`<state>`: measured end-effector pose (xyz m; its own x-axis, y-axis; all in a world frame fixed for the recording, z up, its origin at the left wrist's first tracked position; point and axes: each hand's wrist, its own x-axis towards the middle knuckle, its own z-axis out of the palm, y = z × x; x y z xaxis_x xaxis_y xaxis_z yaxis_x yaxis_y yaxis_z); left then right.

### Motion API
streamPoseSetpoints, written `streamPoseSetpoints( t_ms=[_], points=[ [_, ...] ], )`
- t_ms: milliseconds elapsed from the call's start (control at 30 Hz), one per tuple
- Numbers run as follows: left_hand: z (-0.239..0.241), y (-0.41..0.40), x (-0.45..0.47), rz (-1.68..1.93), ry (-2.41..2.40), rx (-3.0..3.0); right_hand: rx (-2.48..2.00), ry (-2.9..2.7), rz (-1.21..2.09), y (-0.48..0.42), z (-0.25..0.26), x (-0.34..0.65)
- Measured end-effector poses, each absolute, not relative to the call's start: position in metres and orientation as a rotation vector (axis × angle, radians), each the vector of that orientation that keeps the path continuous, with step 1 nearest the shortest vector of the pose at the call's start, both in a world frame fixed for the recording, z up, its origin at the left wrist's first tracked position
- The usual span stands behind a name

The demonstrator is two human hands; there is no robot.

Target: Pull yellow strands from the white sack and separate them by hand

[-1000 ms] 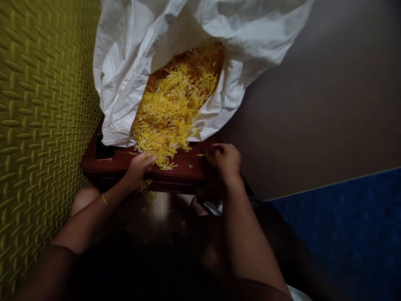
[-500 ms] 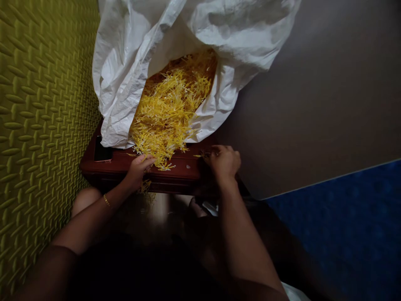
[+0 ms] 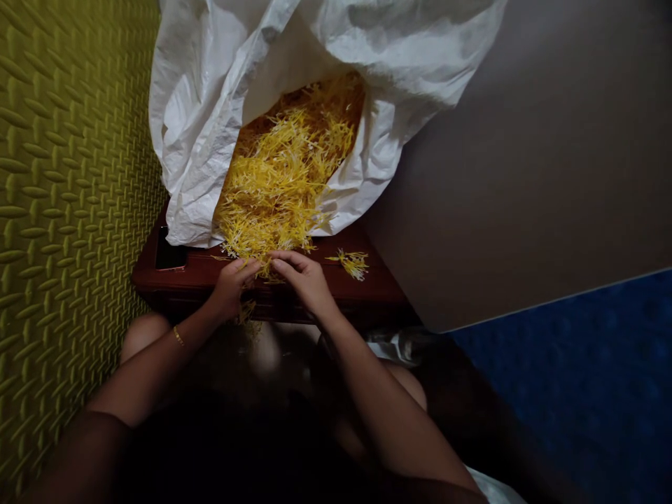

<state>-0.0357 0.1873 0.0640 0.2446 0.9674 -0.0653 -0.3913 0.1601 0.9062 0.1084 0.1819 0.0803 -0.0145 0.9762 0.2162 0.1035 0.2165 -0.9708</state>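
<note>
Thin yellow strands with pale tips (image 3: 283,175) form a loose pile spilling from the mouth of a white woven sack (image 3: 202,140). At the near edge of the pile, my left hand (image 3: 234,283) is closed round some strands, and a few hang below its palm. Close beside it, my right hand (image 3: 304,276) pinches at the strands with thumb and forefinger; its other fingers are bent. A small separate bunch of strands (image 3: 353,264) lies to the right on the dark red wooden surface (image 3: 346,290).
A dark phone (image 3: 171,250) lies left of the sack. A yellow-green textured wall (image 3: 68,210) rises on the left. On the right stands a large grey-brown panel (image 3: 514,161), with a blue surface (image 3: 593,371) beyond its lower edge.
My right hand has moved left from the small bunch, which now lies fanned out on the red surface, to the pile beside my left hand. My left hand has barely moved.
</note>
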Motion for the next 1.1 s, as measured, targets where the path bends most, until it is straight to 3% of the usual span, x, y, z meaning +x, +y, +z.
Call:
streamPoseSetpoints(
  t_ms=[100,267,400,900,1100],
  points=[
    [0.062,0.188,-0.036,1.172,0.845,0.977,-1.111,-1.391,0.963,0.183,0.081,0.108],
    [0.064,0.191,-0.038,1.293,0.974,1.087,-1.097,-1.659,0.501,0.177,0.087,0.104],
    [0.068,0.191,-0.041,1.317,1.036,1.228,-1.090,-1.818,0.366,0.174,0.086,0.099],
    [0.055,0.190,-0.048,1.336,1.234,1.822,-1.151,-1.616,0.736,0.180,0.084,0.095],
    [0.060,0.186,-0.046,1.292,1.192,1.719,-1.122,-1.369,0.925,0.184,0.083,0.095]
  ],
)
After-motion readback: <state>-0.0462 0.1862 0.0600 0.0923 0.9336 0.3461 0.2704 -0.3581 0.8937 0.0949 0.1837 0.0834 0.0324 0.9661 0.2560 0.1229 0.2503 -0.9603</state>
